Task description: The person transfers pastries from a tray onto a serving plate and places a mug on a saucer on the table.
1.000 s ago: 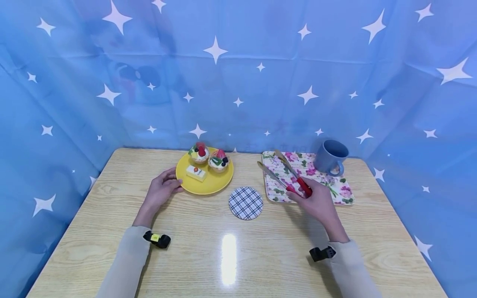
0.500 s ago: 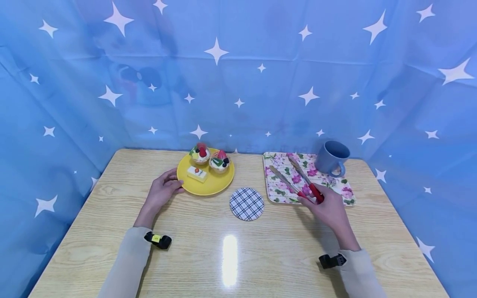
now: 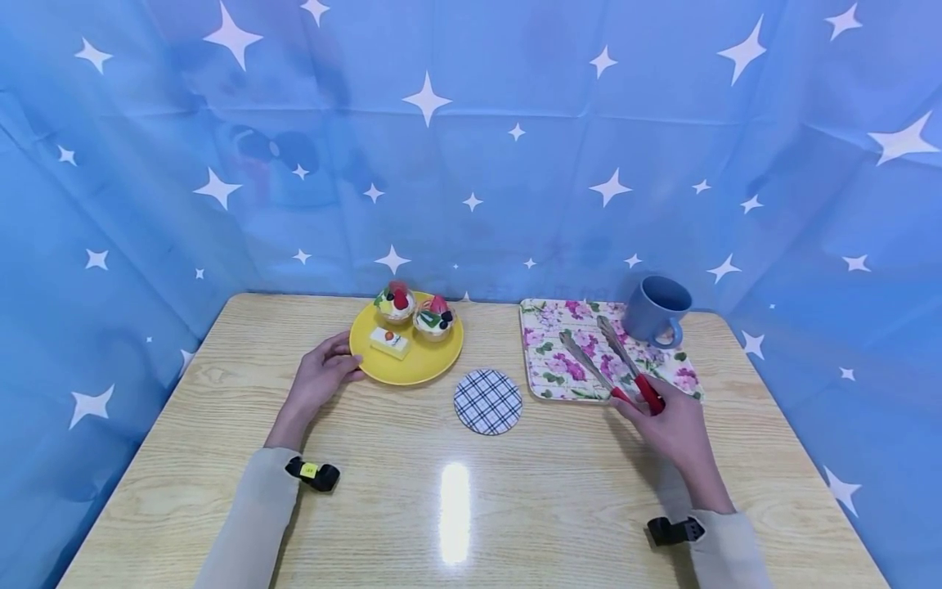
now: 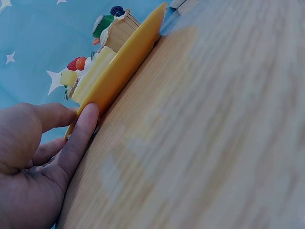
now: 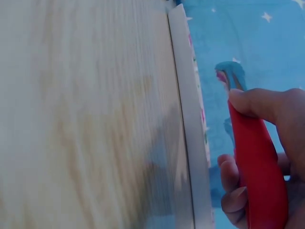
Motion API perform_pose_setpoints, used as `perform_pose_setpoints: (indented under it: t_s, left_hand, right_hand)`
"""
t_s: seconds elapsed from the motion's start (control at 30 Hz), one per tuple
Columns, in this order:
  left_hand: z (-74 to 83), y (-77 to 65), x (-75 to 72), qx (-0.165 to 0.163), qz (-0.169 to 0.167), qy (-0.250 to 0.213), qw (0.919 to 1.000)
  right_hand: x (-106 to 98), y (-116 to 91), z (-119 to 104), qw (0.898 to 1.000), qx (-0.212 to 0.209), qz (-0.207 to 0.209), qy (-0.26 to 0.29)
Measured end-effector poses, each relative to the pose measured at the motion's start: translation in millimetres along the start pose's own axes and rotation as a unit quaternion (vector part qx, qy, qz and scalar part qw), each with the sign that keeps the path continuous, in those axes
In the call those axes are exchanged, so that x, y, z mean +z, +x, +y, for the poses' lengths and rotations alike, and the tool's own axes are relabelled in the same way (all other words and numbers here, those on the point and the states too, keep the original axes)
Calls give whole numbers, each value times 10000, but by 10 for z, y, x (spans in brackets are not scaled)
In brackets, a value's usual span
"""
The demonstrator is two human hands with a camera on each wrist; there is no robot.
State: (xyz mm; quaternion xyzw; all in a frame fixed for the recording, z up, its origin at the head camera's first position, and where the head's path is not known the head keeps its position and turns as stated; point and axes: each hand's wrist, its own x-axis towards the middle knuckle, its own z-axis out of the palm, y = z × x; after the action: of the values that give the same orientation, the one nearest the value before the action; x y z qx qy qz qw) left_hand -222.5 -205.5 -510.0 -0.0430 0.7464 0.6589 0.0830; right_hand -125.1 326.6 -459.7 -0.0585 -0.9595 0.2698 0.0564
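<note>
My left hand (image 3: pixel 318 375) pinches the left rim of a yellow plate (image 3: pixel 401 374) on the table, thumb and fingers at its edge in the left wrist view. On this plate sit two fruit-topped tarts (image 3: pixel 395 302) and a pale cake slice (image 3: pixel 389 343) with a small orange topping. My right hand (image 3: pixel 673 421) grips metal tongs (image 3: pixel 616 348) by their red handles (image 5: pixel 257 162). The tongs' arms are spread, with nothing between the tips, over a floral tray (image 3: pixel 548 384). A blue-grey mug (image 3: pixel 651 307) stands at the tray's back right.
A round plaid coaster (image 3: pixel 488 401) lies between plate and tray. The wooden table (image 3: pixel 383 507) ends at a blue curtain (image 3: pixel 471 155) with white stars, which also hangs along both sides.
My right hand has moved right and toward me, carrying the tongs across the tray. The left hand and the plate stay in place.
</note>
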Motion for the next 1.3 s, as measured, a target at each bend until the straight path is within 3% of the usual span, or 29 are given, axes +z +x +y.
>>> perform_pose_setpoints:
  t_s: [0.4, 1.3]
  left_hand:
    - [23, -20, 8, -23, -91, -107, 9999]
    - [6, 7, 9, -68, 4, -55, 10000]
  right_hand:
    - [-57, -144, 128, 9990, 402, -142, -146]
    - [-115, -337, 276, 9905, 1344, -25, -280]
